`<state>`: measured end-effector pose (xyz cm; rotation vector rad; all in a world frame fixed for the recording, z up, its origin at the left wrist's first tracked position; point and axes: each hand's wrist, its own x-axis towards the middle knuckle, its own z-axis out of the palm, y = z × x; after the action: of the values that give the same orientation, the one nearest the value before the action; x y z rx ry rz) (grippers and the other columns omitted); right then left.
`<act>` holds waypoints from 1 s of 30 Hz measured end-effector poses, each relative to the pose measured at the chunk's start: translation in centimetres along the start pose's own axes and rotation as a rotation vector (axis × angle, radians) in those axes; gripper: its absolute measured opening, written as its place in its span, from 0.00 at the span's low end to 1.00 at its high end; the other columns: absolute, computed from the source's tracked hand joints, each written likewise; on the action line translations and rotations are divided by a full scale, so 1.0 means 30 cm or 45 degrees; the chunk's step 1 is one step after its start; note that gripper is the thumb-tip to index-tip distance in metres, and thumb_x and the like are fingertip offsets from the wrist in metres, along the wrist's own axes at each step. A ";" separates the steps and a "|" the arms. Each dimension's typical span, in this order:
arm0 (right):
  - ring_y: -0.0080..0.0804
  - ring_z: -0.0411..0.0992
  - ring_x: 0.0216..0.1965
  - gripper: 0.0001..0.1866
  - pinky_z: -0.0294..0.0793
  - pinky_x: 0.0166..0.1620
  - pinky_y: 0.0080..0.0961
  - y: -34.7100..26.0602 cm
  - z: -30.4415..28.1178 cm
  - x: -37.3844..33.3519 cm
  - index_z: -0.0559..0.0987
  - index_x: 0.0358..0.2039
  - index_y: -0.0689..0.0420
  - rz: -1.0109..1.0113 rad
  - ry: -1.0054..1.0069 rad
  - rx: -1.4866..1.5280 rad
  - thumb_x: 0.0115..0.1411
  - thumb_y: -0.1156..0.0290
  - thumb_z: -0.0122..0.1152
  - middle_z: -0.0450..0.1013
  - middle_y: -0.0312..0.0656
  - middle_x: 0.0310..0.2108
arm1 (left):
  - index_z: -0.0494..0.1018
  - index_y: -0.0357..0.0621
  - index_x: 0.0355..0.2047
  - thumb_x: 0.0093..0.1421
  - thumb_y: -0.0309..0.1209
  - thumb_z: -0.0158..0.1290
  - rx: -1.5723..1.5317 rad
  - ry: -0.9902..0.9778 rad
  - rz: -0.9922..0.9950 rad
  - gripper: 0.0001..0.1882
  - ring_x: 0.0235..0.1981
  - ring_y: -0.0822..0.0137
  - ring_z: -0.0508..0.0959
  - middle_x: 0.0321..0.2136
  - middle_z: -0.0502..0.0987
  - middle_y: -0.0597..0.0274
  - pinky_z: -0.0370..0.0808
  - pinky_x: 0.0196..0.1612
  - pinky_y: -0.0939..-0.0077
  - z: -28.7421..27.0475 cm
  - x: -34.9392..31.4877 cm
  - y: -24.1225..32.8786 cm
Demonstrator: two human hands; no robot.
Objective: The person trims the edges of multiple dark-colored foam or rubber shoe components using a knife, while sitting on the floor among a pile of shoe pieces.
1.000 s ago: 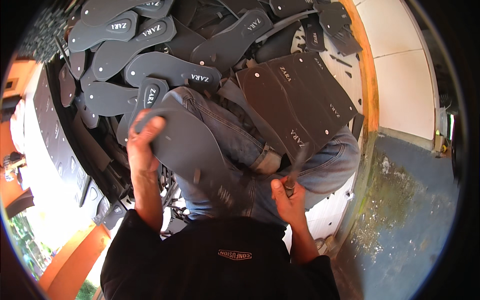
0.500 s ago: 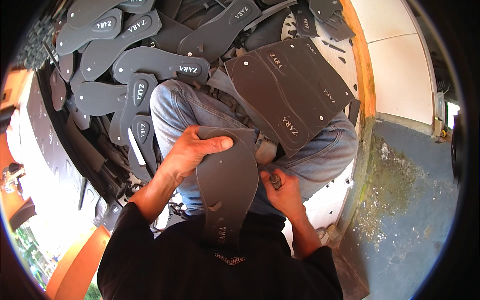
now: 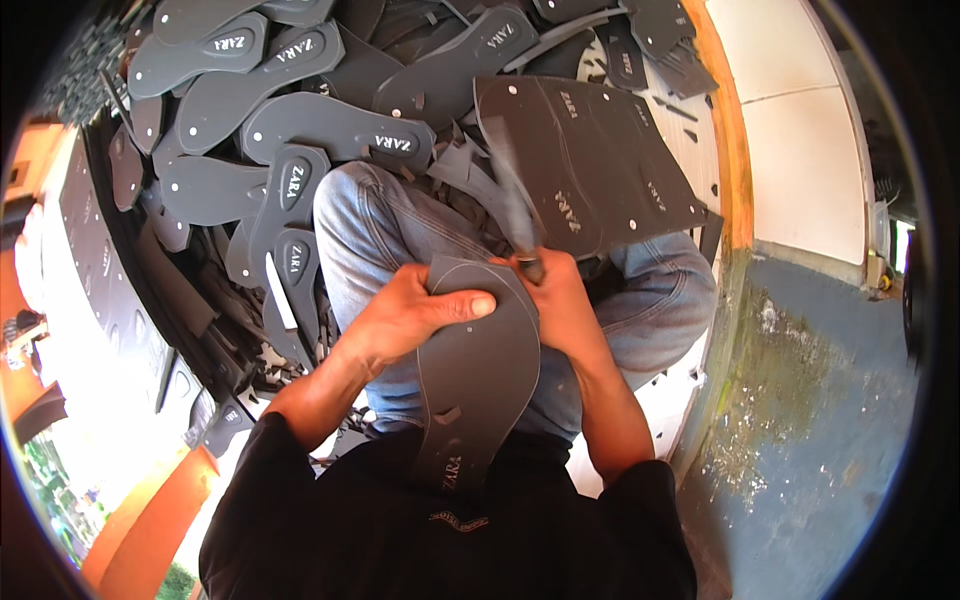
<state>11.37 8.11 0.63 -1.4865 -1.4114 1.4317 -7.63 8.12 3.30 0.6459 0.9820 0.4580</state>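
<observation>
My left hand grips the upper part of a dark grey foam shoe sole, thumb flat on its face and fingers behind. The sole hangs toward my black shirt, and a small dark scrap lies on it. A cut corner of sheet stands out past the outline at its top left. My right hand is closed round the dark handle of a knife at the sole's upper right edge. The knife's blade points away from me and is blurred by motion. Whether it touches the sole cannot be made out.
A larger dark sheet with several sole outlines rests over my right knee. Many cut soles are heaped ahead and left, with a pale narrow strip among them. Right of the wooden edge lies a stained blue-grey floor.
My right hand has moved up and away from me, bringing the knife from beside the sole to its upper right edge. The left hand keeps its hold. The view has shifted slightly.
</observation>
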 end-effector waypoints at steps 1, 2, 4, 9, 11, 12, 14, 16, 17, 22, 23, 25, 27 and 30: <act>0.36 0.64 0.13 0.12 0.62 0.20 0.28 -0.014 -0.020 -0.001 0.75 0.25 0.65 0.197 -0.039 0.368 0.55 0.68 0.60 0.68 0.45 0.15 | 0.74 0.35 0.43 0.53 0.40 0.61 -0.003 0.002 0.037 0.23 0.35 0.73 0.76 0.34 0.78 0.61 0.73 0.40 0.79 -0.006 -0.001 -0.011; 0.30 0.63 0.13 0.12 0.60 0.19 0.24 -0.028 -0.059 -0.020 0.75 0.25 0.64 0.409 -0.081 0.731 0.56 0.67 0.60 0.68 0.40 0.14 | 0.74 0.35 0.43 0.54 0.41 0.59 0.011 -0.009 0.019 0.23 0.35 0.73 0.76 0.34 0.78 0.61 0.72 0.40 0.79 -0.009 0.001 -0.016; 0.20 0.61 0.14 0.12 0.57 0.19 0.19 -0.047 -0.082 -0.037 0.76 0.25 0.62 0.566 -0.111 0.908 0.57 0.66 0.61 0.66 0.33 0.14 | 0.73 0.35 0.44 0.57 0.44 0.56 0.042 -0.037 -0.019 0.24 0.35 0.72 0.76 0.33 0.78 0.61 0.72 0.40 0.79 -0.011 0.008 -0.020; 0.12 0.62 0.22 0.09 0.61 0.25 0.13 -0.087 -0.094 -0.068 0.76 0.26 0.59 0.129 0.405 0.421 0.58 0.67 0.60 0.65 0.26 0.18 | 0.67 0.36 0.51 0.63 0.39 0.48 -0.519 -0.630 0.230 0.22 0.36 0.72 0.77 0.33 0.78 0.58 0.73 0.41 0.77 -0.100 0.167 -0.084; 0.13 0.62 0.20 0.10 0.61 0.24 0.13 -0.079 -0.115 -0.063 0.75 0.29 0.60 -0.002 0.863 0.762 0.59 0.66 0.59 0.66 0.28 0.19 | 0.64 0.38 0.52 0.61 0.31 0.49 -0.665 -0.419 0.433 0.20 0.43 0.68 0.75 0.39 0.76 0.57 0.71 0.47 0.72 -0.093 0.233 -0.189; 0.14 0.61 0.17 0.11 0.59 0.21 0.13 -0.089 -0.134 -0.081 0.74 0.27 0.59 0.027 0.867 0.753 0.59 0.64 0.59 0.65 0.29 0.16 | 0.65 0.38 0.51 0.60 0.29 0.50 -0.559 -0.363 0.477 0.19 0.45 0.67 0.74 0.41 0.75 0.58 0.71 0.48 0.70 -0.023 0.212 -0.212; 0.14 0.58 0.14 0.12 0.55 0.18 0.14 -0.048 -0.104 -0.111 0.72 0.24 0.58 0.166 0.836 0.707 0.59 0.64 0.59 0.63 0.29 0.14 | 0.67 0.38 0.48 0.57 0.26 0.53 -0.350 -0.240 0.556 0.17 0.48 0.64 0.72 0.43 0.73 0.59 0.69 0.50 0.68 0.130 0.165 -0.245; 0.12 0.56 0.14 0.14 0.52 0.18 0.14 -0.044 -0.043 -0.153 0.71 0.19 0.57 0.144 0.662 0.468 0.59 0.65 0.60 0.61 0.27 0.12 | 0.67 0.40 0.45 0.54 0.25 0.57 -0.796 -0.138 0.632 0.18 0.50 0.63 0.70 0.45 0.71 0.62 0.68 0.52 0.65 0.221 0.168 -0.222; 0.11 0.55 0.14 0.15 0.52 0.18 0.14 -0.024 -0.028 -0.173 0.71 0.19 0.57 0.102 0.654 0.443 0.59 0.65 0.60 0.61 0.26 0.13 | 0.67 0.41 0.46 0.54 0.25 0.57 -0.966 -0.065 0.583 0.18 0.50 0.63 0.70 0.45 0.71 0.63 0.68 0.52 0.65 0.239 0.177 -0.215; 0.19 0.54 0.12 0.19 0.53 0.16 0.21 0.037 -0.067 -0.277 0.68 0.17 0.59 0.192 0.806 0.161 0.58 0.62 0.61 0.61 0.33 0.10 | 0.68 0.44 0.44 0.57 0.29 0.55 -1.169 0.272 0.306 0.14 0.46 0.67 0.74 0.42 0.73 0.64 0.73 0.50 0.68 0.308 0.151 -0.176; 0.22 0.55 0.11 0.20 0.54 0.16 0.24 0.115 -0.107 -0.317 0.67 0.16 0.60 0.195 0.772 -0.120 0.58 0.62 0.61 0.61 0.36 0.09 | 0.69 0.44 0.44 0.57 0.28 0.55 -1.164 0.268 0.308 0.14 0.45 0.67 0.74 0.41 0.73 0.64 0.74 0.49 0.68 0.314 0.148 -0.181; 0.34 0.57 0.09 0.22 0.57 0.16 0.32 0.148 -0.120 -0.364 0.65 0.14 0.61 0.292 0.743 -0.454 0.57 0.62 0.62 0.58 0.43 0.08 | 0.69 0.44 0.43 0.58 0.28 0.54 -1.163 0.253 0.304 0.13 0.44 0.68 0.75 0.40 0.74 0.64 0.75 0.48 0.70 0.318 0.148 -0.196; 0.37 0.59 0.10 0.22 0.58 0.16 0.33 0.156 -0.107 -0.399 0.65 0.14 0.61 0.304 0.706 -0.561 0.57 0.61 0.61 0.59 0.44 0.08 | 0.69 0.44 0.43 0.58 0.27 0.54 -1.166 0.255 0.306 0.12 0.43 0.68 0.76 0.40 0.74 0.64 0.76 0.47 0.70 0.315 0.152 -0.209; 0.44 0.63 0.11 0.22 0.60 0.18 0.36 0.154 -0.093 -0.419 0.66 0.14 0.61 0.410 0.659 -0.629 0.57 0.61 0.59 0.62 0.47 0.08 | 0.70 0.44 0.43 0.58 0.26 0.54 -1.172 0.262 0.298 0.13 0.42 0.67 0.76 0.40 0.75 0.64 0.76 0.47 0.70 0.312 0.156 -0.225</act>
<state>17.30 -4.22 0.35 -2.2811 -1.2764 0.7814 3.27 3.40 -0.45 -0.1294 0.7719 1.1093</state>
